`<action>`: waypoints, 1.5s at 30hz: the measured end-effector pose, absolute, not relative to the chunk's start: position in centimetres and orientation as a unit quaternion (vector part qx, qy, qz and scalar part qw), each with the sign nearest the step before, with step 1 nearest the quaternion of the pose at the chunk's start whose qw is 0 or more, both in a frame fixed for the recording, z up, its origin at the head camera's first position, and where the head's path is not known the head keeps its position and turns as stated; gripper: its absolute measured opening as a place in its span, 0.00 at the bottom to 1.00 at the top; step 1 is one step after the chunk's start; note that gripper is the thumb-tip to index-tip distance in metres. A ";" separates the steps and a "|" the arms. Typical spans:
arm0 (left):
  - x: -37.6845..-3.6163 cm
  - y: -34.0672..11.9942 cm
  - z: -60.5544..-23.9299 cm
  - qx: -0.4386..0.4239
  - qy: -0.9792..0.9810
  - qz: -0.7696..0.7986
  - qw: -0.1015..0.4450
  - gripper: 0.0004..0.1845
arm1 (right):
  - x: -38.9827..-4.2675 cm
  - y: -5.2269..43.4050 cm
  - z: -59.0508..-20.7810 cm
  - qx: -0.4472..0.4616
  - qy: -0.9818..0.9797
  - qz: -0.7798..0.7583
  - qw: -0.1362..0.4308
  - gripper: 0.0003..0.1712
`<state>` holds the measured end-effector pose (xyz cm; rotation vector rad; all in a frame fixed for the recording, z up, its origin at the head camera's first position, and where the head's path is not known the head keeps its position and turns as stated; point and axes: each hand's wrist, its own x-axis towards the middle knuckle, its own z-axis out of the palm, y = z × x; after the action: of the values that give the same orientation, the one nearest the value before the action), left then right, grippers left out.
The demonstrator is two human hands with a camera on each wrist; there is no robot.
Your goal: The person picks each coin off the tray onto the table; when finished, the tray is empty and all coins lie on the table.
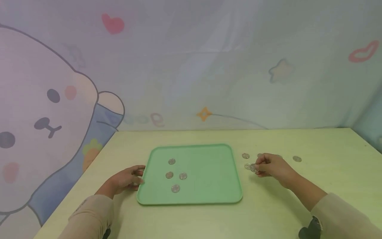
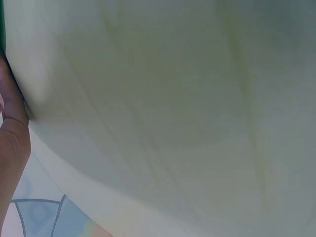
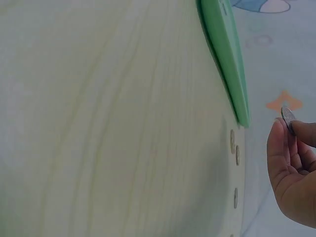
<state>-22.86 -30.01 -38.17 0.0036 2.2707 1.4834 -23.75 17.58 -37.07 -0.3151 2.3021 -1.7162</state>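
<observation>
My right hand (image 1: 273,168) pinches a silver coin (image 1: 253,168) between thumb and fingers, just right of the green tray (image 1: 209,199). The right wrist view shows this coin (image 3: 288,120) raised above the table in the fingertips. In the head view it overlaps another coin (image 1: 247,166) lying on the table. At the tray's left edge, my left hand (image 1: 126,179) rests with its fingers against the rim. Several coins lie in the left half of the tray, one of them a duller coin (image 1: 169,175). Only part of the left hand (image 2: 12,133) enters the left wrist view.
Loose coins lie on the pale wooden table (image 1: 191,222) right of the tray: one coin (image 1: 245,155) near its upper right corner, another coin (image 1: 296,159) farther right, others partly behind my right hand. A printed curtain (image 1: 185,66) hangs behind the table's far edge.
</observation>
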 end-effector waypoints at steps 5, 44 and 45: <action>-22.8 -29.8 -38.4 0.006 0.815 0.537 0.216 0.35 | -24.0 19.4 -37.6 -0.089 0.800 -0.582 0.115 0.11; -23.0 -29.7 -38.0 -0.009 0.819 0.529 0.221 0.34 | -27.5 19.9 -38.9 -0.056 0.919 -0.376 0.103 0.05; -23.0 -29.7 -38.0 -0.012 0.819 0.530 0.221 0.34 | -27.5 19.9 -38.9 -0.054 0.922 -0.371 0.102 0.06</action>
<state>-22.98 -29.71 -37.97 -0.0328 2.2643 1.4643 -27.46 19.88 -38.89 -0.1604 2.7208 -1.0943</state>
